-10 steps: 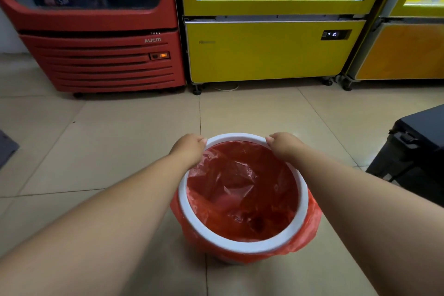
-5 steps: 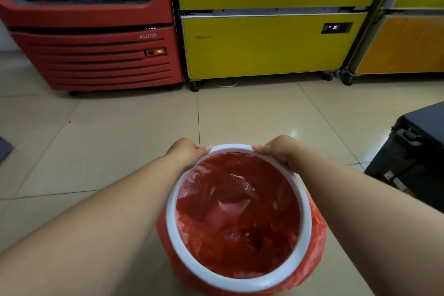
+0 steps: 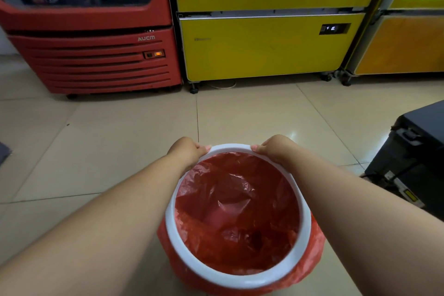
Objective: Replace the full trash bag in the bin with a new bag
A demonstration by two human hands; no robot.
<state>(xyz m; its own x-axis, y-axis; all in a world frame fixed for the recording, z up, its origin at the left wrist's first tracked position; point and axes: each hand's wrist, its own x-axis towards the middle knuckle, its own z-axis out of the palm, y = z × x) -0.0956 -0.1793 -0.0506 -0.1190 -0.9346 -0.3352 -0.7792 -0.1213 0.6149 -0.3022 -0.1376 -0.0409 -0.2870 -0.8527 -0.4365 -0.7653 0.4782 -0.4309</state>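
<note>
A round bin with a white rim ring (image 3: 305, 235) stands on the tiled floor in front of me. A red trash bag (image 3: 235, 214) lines its inside and folds out over its sides under the ring. My left hand (image 3: 187, 151) grips the far left of the rim, fingers curled over it. At the far right of the rim my right hand (image 3: 274, 148) grips it the same way. Inside the bag I see only crumpled red plastic.
A red drinks cooler (image 3: 96, 50) stands at the back left. A yellow cooler (image 3: 264, 45) is behind the bin, and an orange-fronted one (image 3: 406, 43) stands at the back right. A black case (image 3: 415, 156) sits on the floor to the right.
The bin has come nearer to me and sits lower in view. Both hands keep their grip on the far rim, now closer together.
</note>
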